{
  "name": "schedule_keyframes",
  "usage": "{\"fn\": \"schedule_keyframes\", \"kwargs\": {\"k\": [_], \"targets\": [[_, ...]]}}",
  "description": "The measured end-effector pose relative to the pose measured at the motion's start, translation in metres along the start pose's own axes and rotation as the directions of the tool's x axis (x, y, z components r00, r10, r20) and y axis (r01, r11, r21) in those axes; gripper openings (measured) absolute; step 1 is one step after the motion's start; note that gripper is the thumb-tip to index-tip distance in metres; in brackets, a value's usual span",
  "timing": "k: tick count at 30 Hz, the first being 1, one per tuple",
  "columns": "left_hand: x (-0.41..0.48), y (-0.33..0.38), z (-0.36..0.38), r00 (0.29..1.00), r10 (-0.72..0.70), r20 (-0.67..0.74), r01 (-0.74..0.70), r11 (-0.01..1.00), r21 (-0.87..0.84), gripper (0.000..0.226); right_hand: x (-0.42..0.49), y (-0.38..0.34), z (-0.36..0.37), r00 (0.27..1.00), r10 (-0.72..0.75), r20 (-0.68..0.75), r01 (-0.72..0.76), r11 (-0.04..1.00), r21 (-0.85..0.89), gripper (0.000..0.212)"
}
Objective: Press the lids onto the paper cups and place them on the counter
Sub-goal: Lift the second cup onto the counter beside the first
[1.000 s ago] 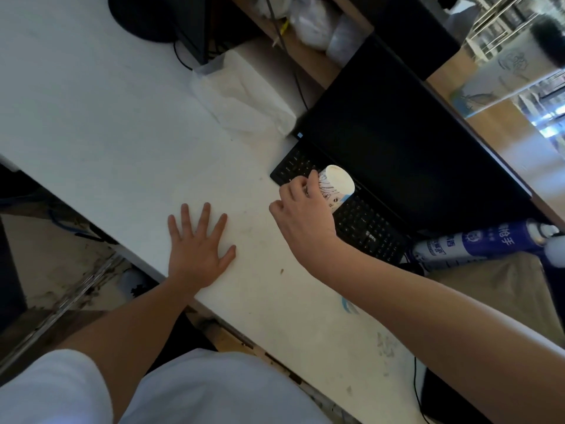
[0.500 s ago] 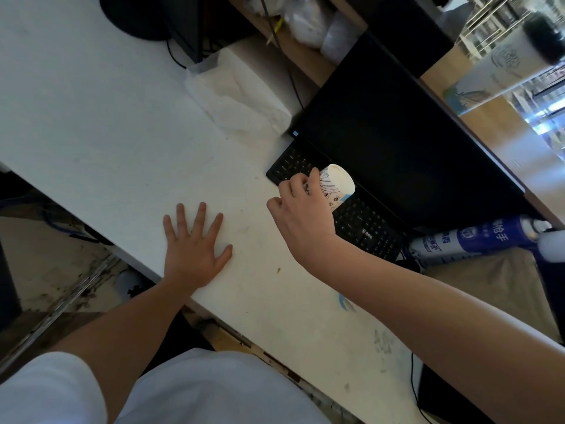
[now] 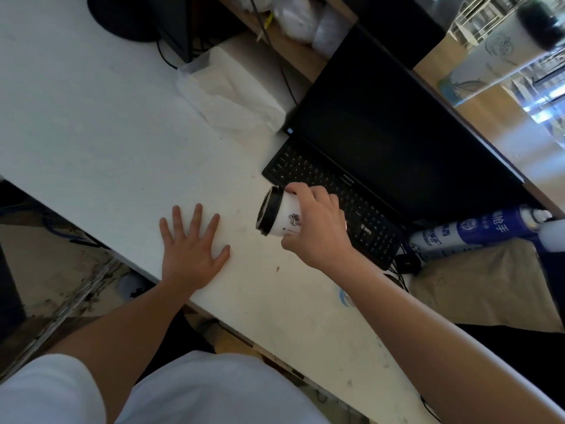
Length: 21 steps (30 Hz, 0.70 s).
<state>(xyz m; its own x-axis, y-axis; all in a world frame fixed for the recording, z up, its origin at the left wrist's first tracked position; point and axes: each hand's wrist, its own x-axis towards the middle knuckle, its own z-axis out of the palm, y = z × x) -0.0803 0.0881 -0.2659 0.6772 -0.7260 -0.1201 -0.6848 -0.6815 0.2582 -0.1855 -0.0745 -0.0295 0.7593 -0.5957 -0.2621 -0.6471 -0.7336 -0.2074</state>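
A white paper cup [image 3: 286, 217] with a dark printed logo carries a black lid [image 3: 268, 211] on its rim. My right hand [image 3: 318, 226] grips the cup's body and holds it tilted on its side just above the white counter [image 3: 91, 123], lid pointing left toward my other hand. My left hand [image 3: 191, 247] lies flat on the counter with fingers spread, a short gap from the lid, holding nothing.
A black keyboard [image 3: 333, 191] and dark monitor [image 3: 397, 133] sit right behind the cup. A clear bag of white tissue [image 3: 229, 90] lies farther back. A blue and white spray can [image 3: 477, 232] lies at the right. The counter's near edge runs just below my left hand.
My right hand turned the cup over and drew it left off the keyboard; its white bottom faced up before, now the black lid shows and points left. My left hand stayed flat.
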Motion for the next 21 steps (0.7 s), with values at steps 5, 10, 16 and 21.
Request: {"fn": "schedule_keyframes", "kwargs": {"k": [5,10,16,21], "targets": [[0.001,0.001,0.000,1.000,0.001,-0.003,-0.001,1.000,0.010,0.080,-0.010,0.010,0.009,0.994,0.088,-0.064,-0.040,0.839,0.542,0.084],[0.000,0.001,0.001,1.000,0.003,-0.014,-0.003,1.000,0.003,0.080,-0.025,0.011,0.026,0.991,0.108,-0.078,0.006,0.549,0.836,0.079],[0.002,0.000,0.001,1.000,-0.001,0.017,0.001,1.000,0.022,0.079,-0.034,0.013,0.054,0.984,0.164,-0.072,-0.006,0.433,0.901,0.077],[0.004,0.003,-0.008,0.991,-0.073,0.114,0.080,0.995,-0.052,0.080,-0.039,0.022,0.063,0.981,0.183,-0.069,-0.001,0.355,0.935,0.078]]}}
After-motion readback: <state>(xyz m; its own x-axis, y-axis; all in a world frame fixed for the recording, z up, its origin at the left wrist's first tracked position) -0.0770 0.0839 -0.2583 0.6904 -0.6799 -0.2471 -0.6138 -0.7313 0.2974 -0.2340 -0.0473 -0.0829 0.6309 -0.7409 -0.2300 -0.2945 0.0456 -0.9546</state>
